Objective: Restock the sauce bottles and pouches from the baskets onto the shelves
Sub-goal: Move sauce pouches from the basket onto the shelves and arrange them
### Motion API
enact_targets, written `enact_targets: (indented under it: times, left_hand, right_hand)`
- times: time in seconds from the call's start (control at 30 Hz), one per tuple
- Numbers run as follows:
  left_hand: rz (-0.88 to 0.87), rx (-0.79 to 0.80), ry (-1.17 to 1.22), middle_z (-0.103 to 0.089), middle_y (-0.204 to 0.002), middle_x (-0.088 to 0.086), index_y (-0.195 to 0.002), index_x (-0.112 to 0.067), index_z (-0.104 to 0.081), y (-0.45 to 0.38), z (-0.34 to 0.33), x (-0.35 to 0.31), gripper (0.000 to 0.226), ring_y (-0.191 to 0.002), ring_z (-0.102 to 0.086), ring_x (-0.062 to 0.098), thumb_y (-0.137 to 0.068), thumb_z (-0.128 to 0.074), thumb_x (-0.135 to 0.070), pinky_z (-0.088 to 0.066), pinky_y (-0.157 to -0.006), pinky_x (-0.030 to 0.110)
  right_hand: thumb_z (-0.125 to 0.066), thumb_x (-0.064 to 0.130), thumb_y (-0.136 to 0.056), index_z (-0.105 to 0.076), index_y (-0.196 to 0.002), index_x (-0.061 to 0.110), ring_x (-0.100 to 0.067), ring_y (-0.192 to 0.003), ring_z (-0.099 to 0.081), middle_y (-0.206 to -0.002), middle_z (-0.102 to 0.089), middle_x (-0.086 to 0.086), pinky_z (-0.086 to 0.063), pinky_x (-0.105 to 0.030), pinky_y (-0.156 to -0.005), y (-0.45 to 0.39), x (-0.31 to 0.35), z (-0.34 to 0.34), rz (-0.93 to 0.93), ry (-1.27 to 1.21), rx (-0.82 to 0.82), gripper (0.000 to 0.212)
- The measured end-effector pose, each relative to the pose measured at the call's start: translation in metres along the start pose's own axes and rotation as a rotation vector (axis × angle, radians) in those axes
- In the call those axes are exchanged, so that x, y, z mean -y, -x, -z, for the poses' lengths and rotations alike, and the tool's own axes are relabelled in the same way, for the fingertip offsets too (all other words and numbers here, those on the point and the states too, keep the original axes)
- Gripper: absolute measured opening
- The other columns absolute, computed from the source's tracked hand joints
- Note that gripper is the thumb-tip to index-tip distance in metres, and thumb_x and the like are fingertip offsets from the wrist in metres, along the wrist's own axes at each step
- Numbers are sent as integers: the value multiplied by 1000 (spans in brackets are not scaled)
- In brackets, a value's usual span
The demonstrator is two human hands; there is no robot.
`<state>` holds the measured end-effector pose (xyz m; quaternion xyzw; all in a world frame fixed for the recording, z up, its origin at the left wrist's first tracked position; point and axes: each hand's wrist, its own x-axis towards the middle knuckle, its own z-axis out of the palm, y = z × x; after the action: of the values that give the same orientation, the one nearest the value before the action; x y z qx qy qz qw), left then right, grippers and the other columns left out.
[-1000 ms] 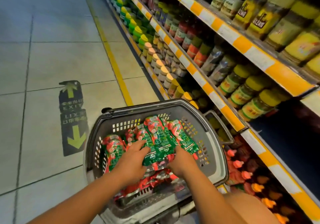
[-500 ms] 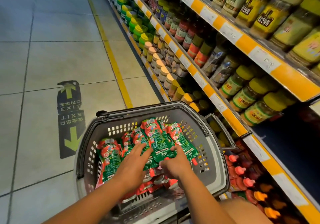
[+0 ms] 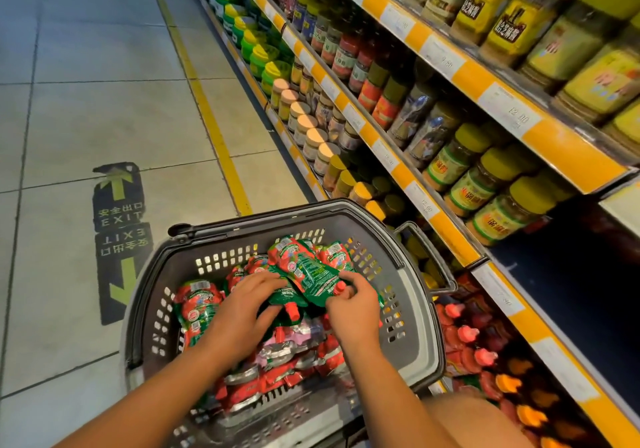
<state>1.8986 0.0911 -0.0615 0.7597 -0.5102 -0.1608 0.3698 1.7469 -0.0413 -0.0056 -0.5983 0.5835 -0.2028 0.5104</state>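
Both hands are in the grey basket: the left hand curls its fingers over a bunch of red-and-green sauce pouches, and the right hand pinches their lower edge by a red cap. The pouches look soft, light and slippery, so gripping near the stiff spouts seems safest. Their print is unreadable; the floor sticker reads "EXIT", and a shelf tag "12.00".

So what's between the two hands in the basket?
In the head view, green-and-red sauce pouches fill the gap between the left hand and right hand; both grip them.
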Motion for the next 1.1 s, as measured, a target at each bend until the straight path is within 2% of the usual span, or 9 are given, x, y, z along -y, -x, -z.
enact_targets:
  times: [0.13,0.23,0.33,0.4,0.5,0.6,0.77,0.9,1.1]
  left_hand:
    - [41,-28,72,-54,-139,-18,-136,-29,-63,-6,1,-1,40,-133,-44,1,-97,-68,-21,-34,-115,28]
    - [41,-15,77,-54,-140,-17,-137,-28,-62,-8,2,0,41,-134,-44,2,-97,-68,-23,-34,-116,28]
    - [21,15,28,-51,-142,-16,-138,-26,-60,-9,2,3,45,-133,-41,0,-95,-71,-22,-34,-115,26]
    - [21,31,-21,-51,-142,-13,-137,-22,-60,-9,-1,6,48,-134,-43,4,-92,-73,-12,-36,-115,28]
    - [52,2,-27,-56,-136,-10,-130,-20,-63,-10,-3,11,51,-131,-49,9,-86,-70,3,-41,-114,32]
    - [69,6,-69,-55,-135,-12,-128,-25,-62,-13,-5,14,49,-129,-50,9,-85,-73,-3,-44,-111,32]
    - [100,-9,-82,-54,-136,-11,-128,-22,-66,-14,-8,16,48,-127,-52,12,-85,-79,-9,-41,-102,23]
    - [111,-42,-63,-62,-137,-2,-125,-15,-72,-12,-4,16,39,-129,-57,19,-88,-75,-3,-41,-108,28]
    - [108,-76,-38,-69,-130,-11,-126,-23,-73,-9,30,8,37,-122,-62,9,-92,-73,-8,-48,-106,30]
  right_hand:
    - [-57,-17,-83,-67,-119,26,-14,-57,-42,-68,-48,-2,-42,-26,-52,-6,4,0,-96,-291,-69,57]
    - [-57,-23,-79,-65,-122,30,-21,-71,-59,-75,-62,-7,-50,-33,-66,-10,9,-1,-110,-393,9,69]
    - [-57,-24,-82,-66,-120,35,-5,-74,-63,-81,-65,7,-51,-20,-66,-4,12,-7,92,-177,124,71]
    - [-58,-19,-85,-67,-118,38,-1,-87,-64,-103,-66,16,-55,-17,-69,0,11,-10,211,37,124,67]
    - [-61,-14,-87,-67,-127,35,-9,-113,-63,-129,-64,13,-59,-30,-90,0,11,-11,238,121,119,63]
    - [-67,-7,-90,-67,-132,31,-15,-128,-58,-141,-61,8,-53,-36,-104,-5,8,-9,247,151,129,57]
    - [-69,-9,-89,-74,-122,30,-15,-127,-54,-136,-51,10,-47,-26,-107,-10,5,-8,238,210,158,51]
    - [-64,-11,-89,-81,-108,23,-10,-133,-50,-142,-51,11,-47,-35,-110,-10,11,-5,300,238,151,43]
    - [-74,22,-95,-80,-114,19,-7,-110,-66,-115,-75,7,-53,-34,-103,-4,25,-1,353,80,29,20]
